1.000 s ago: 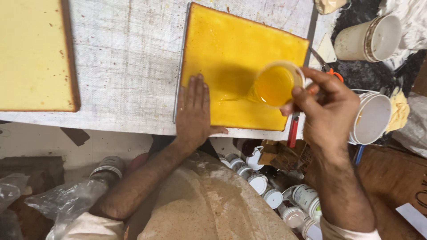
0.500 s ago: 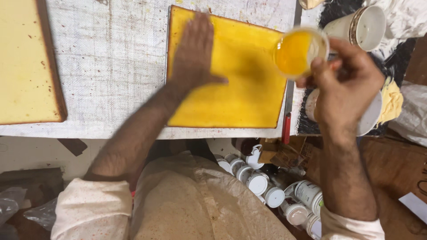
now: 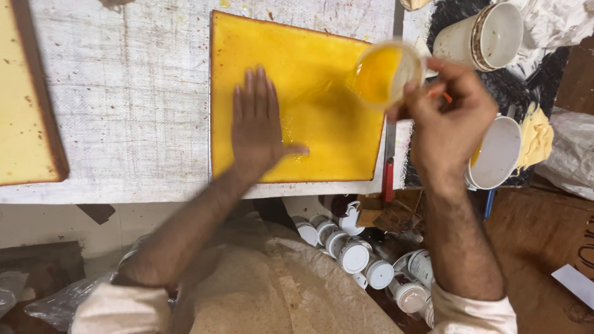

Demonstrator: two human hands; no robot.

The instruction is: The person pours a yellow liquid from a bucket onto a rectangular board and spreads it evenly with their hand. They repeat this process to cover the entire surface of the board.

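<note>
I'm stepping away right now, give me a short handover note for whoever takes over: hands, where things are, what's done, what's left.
Left hand: flat, palm down on the yellow panel, fingers spread in wet glossy liquid.
Right hand: holds a small clear cup of yellow liquid, tilted over the panel's right edge.
Done: panel's middle looks wet and shiny around the left hand.
Left: liquid remains in the cup; the upper part of the panel looks duller. A second, paler panel lies at far left, untouched by either hand.

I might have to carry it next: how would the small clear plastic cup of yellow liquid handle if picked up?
The small clear plastic cup, tilted in the right hand, looks thin-walled, so probably light and squashable. Its yellow liquid would likely spill easily, and any wet smears may make it slippery.
</note>
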